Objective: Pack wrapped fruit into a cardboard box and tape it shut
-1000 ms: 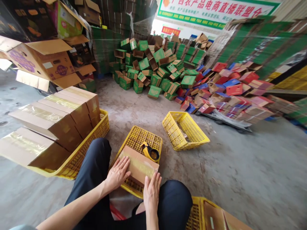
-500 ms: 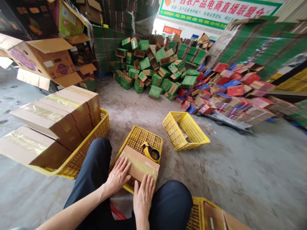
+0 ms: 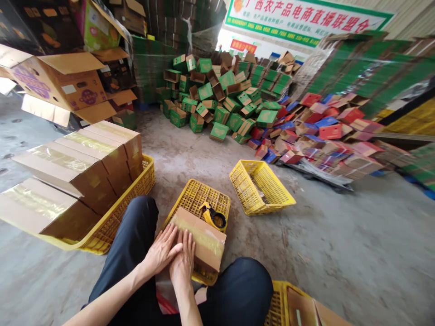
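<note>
Landmark: taped cardboard box [image 3: 205, 240], lying on the yellow crate [image 3: 200, 194]. My left fingers [image 3: 167, 235], straight and uncurled, rest at the box's left end; my right fingers [image 3: 185, 241], likewise extended, lie over its near edge just beside them. Neither grips. Tape dispenser [image 3: 208, 213] sits on the crate, just beyond the box.

"What's the box [image 3: 203, 247] like?"
"Plain brown cardboard, oblong, closed, with yellowish see-through tape [image 3: 211, 240] along its top."
"And its place?"
"Flat on the near part of a yellow crate [image 3: 190, 195], roughly square to it."
</note>
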{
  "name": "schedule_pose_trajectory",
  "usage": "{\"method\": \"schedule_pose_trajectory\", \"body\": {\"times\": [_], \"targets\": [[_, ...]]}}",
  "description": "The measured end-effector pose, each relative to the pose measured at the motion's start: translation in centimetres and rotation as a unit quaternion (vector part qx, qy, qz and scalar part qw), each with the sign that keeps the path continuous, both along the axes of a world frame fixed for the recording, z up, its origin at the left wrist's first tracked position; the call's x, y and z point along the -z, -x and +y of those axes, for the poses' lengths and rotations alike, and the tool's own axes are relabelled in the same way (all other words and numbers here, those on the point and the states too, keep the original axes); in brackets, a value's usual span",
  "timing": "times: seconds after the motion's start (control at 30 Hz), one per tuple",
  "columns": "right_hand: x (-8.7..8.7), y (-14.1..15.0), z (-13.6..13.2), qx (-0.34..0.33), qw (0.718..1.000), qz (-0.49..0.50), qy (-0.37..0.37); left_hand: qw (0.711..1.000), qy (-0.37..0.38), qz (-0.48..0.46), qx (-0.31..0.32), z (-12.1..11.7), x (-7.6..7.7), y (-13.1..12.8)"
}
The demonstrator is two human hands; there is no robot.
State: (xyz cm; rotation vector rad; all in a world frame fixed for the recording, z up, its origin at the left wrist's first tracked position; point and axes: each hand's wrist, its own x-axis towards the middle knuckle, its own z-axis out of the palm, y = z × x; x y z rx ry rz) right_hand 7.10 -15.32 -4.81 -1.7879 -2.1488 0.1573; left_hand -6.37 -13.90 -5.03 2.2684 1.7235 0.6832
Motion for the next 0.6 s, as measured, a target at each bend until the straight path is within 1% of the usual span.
{"method": "schedule_pose_trajectory", "body": {"times": [0.07,0.17,0.27,0.33,0.4,0.5,0.6], "targets": [[-0.8,1.3,0.9,-0.025,1.0,-0.002,0.005,1.0,0.016,-0.008,-0.003,0.4,-0.2,0.1],[-2.5,3.0,2.3,-0.063,0.998,-0.006,0.023,0.999,0.037,-0.015,-0.009,1.4,-0.7,0.3],[-4.0,3.3,3.3,-0.098,0.994,-0.014,0.054,0.999,0.04,-0.014,-0.016,2.7,-1.2,0.5],[-4.6,2.5,3.4,-0.094,0.993,-0.017,0.073,0.999,0.032,-0.011,-0.008,3.4,-1.2,0.5],[-4.8,1.2,3.0,-0.063,0.994,-0.016,0.082,1.0,0.02,-0.005,0.011,3.7,-1.0,0.4],[-4.5,-1.5,2.0,-0.004,0.997,-0.021,0.081,0.999,-0.004,0.015,0.028,3.7,-0.8,0.3],[-3.8,-4.8,0.8,0.047,0.996,-0.036,0.064,0.999,-0.021,0.043,0.022,3.3,-1.0,0.1]]}}
